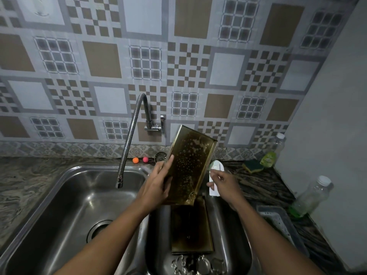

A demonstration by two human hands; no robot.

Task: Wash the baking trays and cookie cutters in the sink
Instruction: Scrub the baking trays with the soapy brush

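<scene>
Steel cookie cutters lie heaped at the near end of the small right basin, just below a dark, browned baking tray that lies flat in that basin. Above it a second baking tray, gold-rimmed and speckled with droplets or suds, is held nearly upright and tilted, its lower edge over the flat tray. The left hand holds this raised tray by its left long edge, the grip closed around the rim with fingers lying up along the edge and the thumb on the side facing the camera. The right hand hovers just to the tray's right, its grip pinching something small and white; what that is I cannot tell. Just behind it a white object stands on the worktop. The large left basin shows its drain, and a flexible metal faucet arches from the wall with its nozzle over it. A grey perforated tray sits on the worktop at the right, a clear bottle beyond it. Farther back lie a green and yellow sponge, a green dish-soap bottle, and another clear bottle. Orange and pink balls rest against the patterned tile wall.
</scene>
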